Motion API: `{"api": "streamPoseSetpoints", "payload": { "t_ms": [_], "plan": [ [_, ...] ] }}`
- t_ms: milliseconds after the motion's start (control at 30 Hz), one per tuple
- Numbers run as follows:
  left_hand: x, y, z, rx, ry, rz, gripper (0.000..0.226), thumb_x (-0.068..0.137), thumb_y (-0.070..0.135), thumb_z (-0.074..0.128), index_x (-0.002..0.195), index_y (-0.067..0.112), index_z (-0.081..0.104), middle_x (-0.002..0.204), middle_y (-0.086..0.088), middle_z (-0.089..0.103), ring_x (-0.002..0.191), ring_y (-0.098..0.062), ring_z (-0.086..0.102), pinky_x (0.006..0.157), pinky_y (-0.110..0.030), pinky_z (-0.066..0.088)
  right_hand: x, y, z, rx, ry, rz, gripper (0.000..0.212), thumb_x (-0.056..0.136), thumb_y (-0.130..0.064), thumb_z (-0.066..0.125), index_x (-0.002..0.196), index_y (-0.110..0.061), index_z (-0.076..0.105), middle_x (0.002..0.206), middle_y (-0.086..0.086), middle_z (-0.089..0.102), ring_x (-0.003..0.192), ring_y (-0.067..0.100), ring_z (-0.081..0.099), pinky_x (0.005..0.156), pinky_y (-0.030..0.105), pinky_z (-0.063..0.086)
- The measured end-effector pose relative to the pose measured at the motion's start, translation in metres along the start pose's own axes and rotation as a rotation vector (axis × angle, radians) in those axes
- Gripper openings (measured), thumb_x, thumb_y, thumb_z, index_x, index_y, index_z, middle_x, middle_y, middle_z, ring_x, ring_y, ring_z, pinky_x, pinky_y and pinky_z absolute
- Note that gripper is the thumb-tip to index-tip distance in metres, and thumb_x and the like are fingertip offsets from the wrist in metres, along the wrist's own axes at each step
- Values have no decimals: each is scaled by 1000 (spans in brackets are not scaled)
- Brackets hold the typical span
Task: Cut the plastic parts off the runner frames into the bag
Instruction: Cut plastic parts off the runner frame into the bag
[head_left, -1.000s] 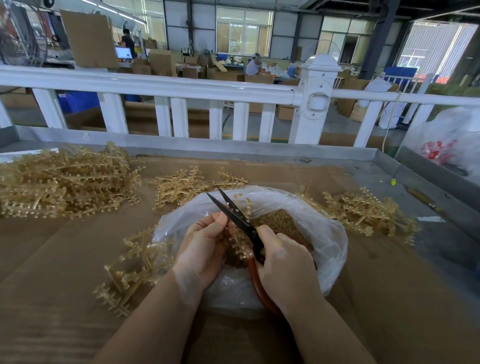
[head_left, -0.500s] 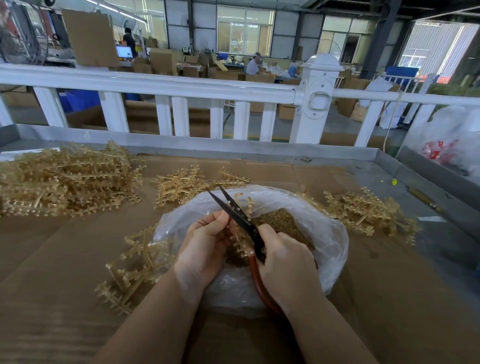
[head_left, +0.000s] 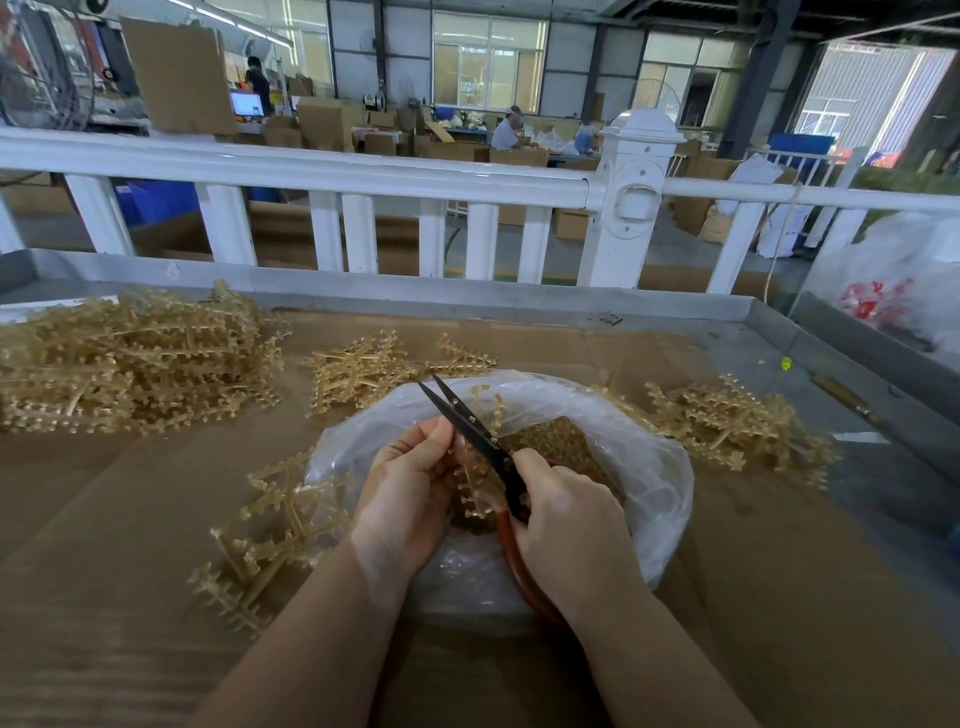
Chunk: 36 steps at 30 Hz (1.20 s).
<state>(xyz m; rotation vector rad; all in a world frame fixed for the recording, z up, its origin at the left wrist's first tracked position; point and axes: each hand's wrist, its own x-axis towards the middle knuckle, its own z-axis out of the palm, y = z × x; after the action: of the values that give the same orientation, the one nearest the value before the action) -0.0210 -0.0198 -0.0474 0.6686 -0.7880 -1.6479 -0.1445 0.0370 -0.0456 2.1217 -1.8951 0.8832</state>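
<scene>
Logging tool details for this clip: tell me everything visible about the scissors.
The scissors have two slim, dark, pointed blades, slightly parted and angled up and away to the left over the open plastic bag. The handle loop looks reddish-brown. The right hand grips the handle; the blades pass beside the left hand.

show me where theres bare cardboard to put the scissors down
Bare cardboard lies right of the bag, near the stripped frames. Another patch sits front-left, below the big frame pile. Crowded: beside the bag's left rim, where loose frames lie.

Amber runner frames (head_left: 130, 364), a clear bag (head_left: 660, 467), black-bladed scissors (head_left: 467, 423) (red-brown handles), white railing (head_left: 311, 174).
</scene>
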Motion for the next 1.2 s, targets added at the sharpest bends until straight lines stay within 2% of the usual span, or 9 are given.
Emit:
{"api": "streamPoseSetpoints", "payload": {
  "t_ms": [200, 433, 567, 767, 933, 1067, 1200],
  "plan": [
    [1, 0, 0, 12, 14, 8, 23, 94, 10, 45, 75, 5, 56, 62, -6, 59, 55, -15, 59, 50, -23, 52, -1, -1, 0, -6, 35, 9, 15, 84, -29, 69, 90, -18, 64, 60, -4, 59, 50, 13, 56, 49, 18, 35],
    [1, 0, 0, 10, 13, 8, 24, 94, 8, 45, 71, 5, 52, 59, -6, 57, 53, -15, 57, 49, -23, 51, -1, 1, 2, -18, 17, -5, 16, 88, -32, 64, 92, -17, 62, 62, -2, 59, 53, 16, 56, 51, 21, 36],
    [2, 0, -1, 22, 6, 7, 24, 94, 9, 46, 71, 6, 53, 61, -6, 57, 56, -16, 56, 52, -25, 52, -3, 1, 2, 31, 49, 19, 17, 85, -35, 66, 91, -19, 62, 62, -5, 58, 53, 10, 52, 51, 17, 36],
    [3, 0, 0, 35, -5, 3, 24, 94, 2, 44, 72, 6, 54, 59, -5, 59, 51, -13, 57, 49, -22, 50, -3, 1, 1, 66, 60, 35, 21, 81, -30, 71, 97, -18, 65, 71, -3, 63, 64, 13, 59, 59, 17, 42],
    [2, 1, 1, 70, 7, -9, 22, 93, 2, 45, 74, 6, 54, 64, -6, 57, 57, -15, 55, 54, -23, 52, -3, 2, 1, 95, 58, 35, 25, 76, -21, 74, 98, -16, 65, 74, -1, 65, 67, 15, 62, 62, 20, 47],
    [1, 2, 3, 72, 23, -7, 24, 94, 0, 43, 72, 8, 51, 61, -4, 55, 58, -16, 50, 60, -24, 47, -3, 2, 1, 102, 55, 41, 27, 73, -20, 75, 98, -16, 65, 73, -1, 64, 66, 17, 61, 61, 20, 43],
    [0, 2, 3, 73, 29, 4, 24, 93, 0, 43, 72, 7, 52, 60, -3, 56, 57, -14, 51, 57, -22, 49, -3, 2, 1, 100, 48, 34, 28, 73, -20, 75, 100, -17, 65, 74, -1, 64, 68, 17, 61, 62, 22, 46]
  ]
}}
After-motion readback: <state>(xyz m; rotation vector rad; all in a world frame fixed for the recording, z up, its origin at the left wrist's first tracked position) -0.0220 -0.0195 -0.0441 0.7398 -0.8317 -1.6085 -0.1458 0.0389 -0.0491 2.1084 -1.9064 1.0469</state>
